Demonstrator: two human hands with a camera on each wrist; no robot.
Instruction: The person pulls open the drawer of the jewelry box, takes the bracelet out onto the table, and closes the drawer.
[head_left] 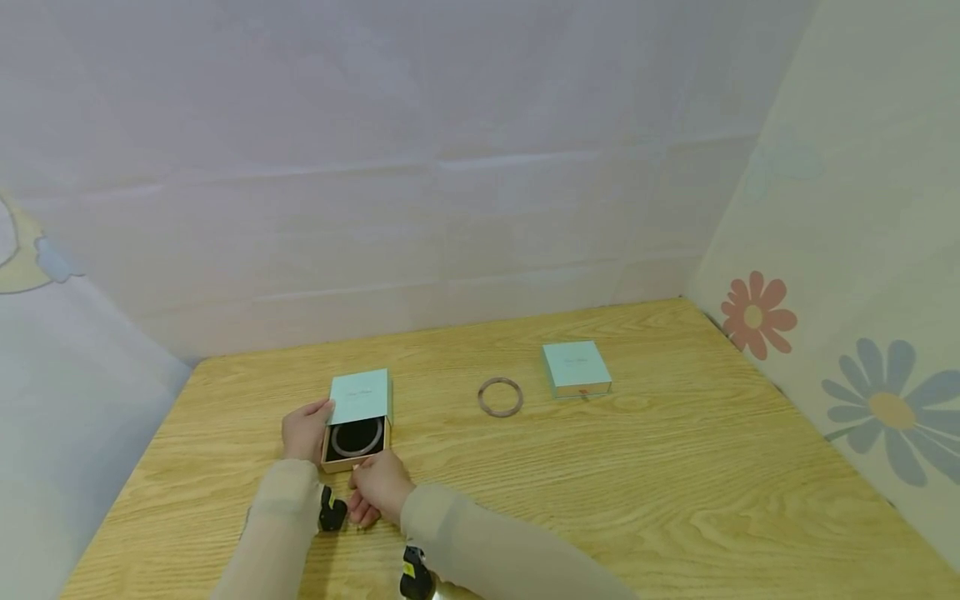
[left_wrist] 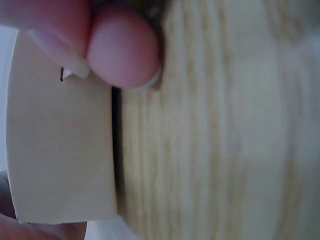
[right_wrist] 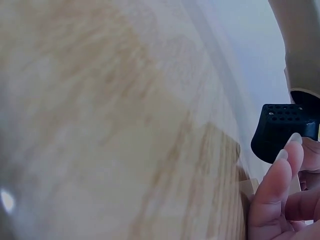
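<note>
A pale blue jewelry box lies at the left of the table, its inner drawer partly out toward me. On the drawer's black lining lies a bangle. My left hand grips the box's left side, near the front of its sleeve. At the drawer's front, my right hand pinches the small pull tab between thumb and finger. Seen close in the left wrist view, the drawer front has the right fingertips at its tab. The right wrist view shows right-hand fingers curled loosely.
A second bangle lies flat on the wooden table, right of the box. Farther right sits another pale blue box, closed. A pale cloth wall stands along the back edge, and a flowered one on the right.
</note>
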